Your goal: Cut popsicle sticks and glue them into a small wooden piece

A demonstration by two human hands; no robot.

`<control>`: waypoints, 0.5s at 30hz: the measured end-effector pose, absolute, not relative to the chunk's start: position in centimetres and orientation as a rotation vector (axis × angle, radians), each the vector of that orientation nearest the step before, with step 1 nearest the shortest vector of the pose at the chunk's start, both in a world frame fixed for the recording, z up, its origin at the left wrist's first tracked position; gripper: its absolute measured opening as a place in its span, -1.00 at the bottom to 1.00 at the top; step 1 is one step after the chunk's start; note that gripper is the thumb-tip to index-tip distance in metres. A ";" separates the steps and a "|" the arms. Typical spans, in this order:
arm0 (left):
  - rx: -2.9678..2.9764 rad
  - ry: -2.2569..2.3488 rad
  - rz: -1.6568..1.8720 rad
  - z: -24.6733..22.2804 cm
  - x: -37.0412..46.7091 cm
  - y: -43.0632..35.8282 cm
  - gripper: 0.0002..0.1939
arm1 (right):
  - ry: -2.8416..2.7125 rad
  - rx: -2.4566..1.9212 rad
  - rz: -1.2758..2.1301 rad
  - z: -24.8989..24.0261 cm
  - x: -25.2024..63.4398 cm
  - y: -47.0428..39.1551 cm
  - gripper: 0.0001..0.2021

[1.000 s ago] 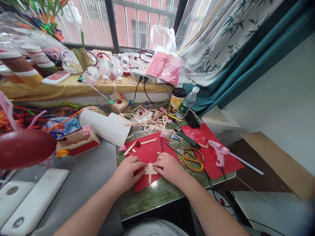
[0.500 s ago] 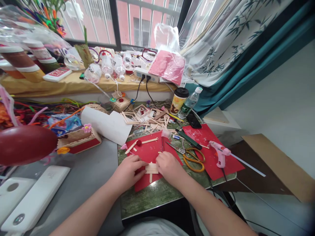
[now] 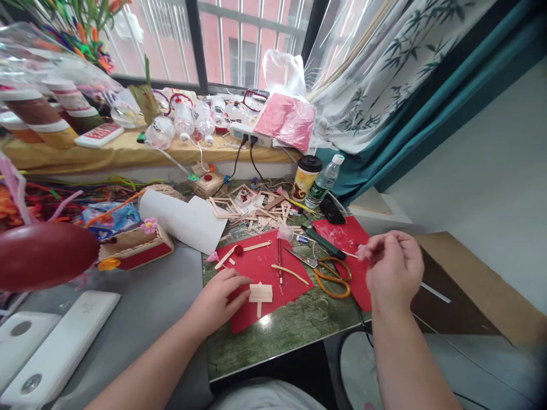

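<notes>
A small flat piece made of pale craft sticks [image 3: 261,293], with one stick jutting out below, lies on a red sheet [image 3: 256,265]. My left hand [image 3: 222,299] rests at its left edge, thumb and index finger apart, fingertips touching or very near it. Off to the right, my right hand [image 3: 395,270] has its fingers curled around the pink glue gun [image 3: 363,251]. Most of the gun is hidden by that hand; its front end and the white glue stick [image 3: 436,292] show. A yellowish curved strip [image 3: 290,273] and a dark red pencil [image 3: 280,262] lie right of the piece.
Orange-handled scissors [image 3: 333,276] and a green cutter [image 3: 325,242] lie between the red sheets. Behind are loose craft sticks [image 3: 269,208], a lidded cup [image 3: 306,177] and a water bottle [image 3: 325,182]. At left stand a decorated box [image 3: 137,247] and a red rounded object [image 3: 47,256].
My right hand has left the stick piece and moved right to the glue gun. The curved strip and more of the pencil now show. My left hand has stayed beside the piece.
</notes>
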State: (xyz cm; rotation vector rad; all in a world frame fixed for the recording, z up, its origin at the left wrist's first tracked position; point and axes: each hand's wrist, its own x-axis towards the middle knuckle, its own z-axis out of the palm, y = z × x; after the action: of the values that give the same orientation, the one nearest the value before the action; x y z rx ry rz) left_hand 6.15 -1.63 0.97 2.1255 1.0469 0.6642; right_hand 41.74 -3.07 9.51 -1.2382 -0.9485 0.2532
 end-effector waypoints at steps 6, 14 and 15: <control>0.999 0.935 1.088 4.7 9.1 -5.4 -0.63 | -1.620 -1.040 0.758 7.0 29.2 -9.0 -0.95; -0.078 1.041 1.146 7.1 10.4 -10.3 -0.79 | -2.084 -0.694 0.573 3.0 20.1 -8.9 -0.74; -0.117 1.050 1.174 6.7 10.0 -10.1 -0.82 | -2.121 -0.690 0.583 3.1 20.0 -8.9 -0.72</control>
State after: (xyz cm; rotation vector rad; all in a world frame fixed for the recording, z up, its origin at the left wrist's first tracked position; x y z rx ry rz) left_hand 9.96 -10.14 6.72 -0.1167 1.0502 1.1742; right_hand 19.99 -8.89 3.11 -0.6900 -2.1207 0.5834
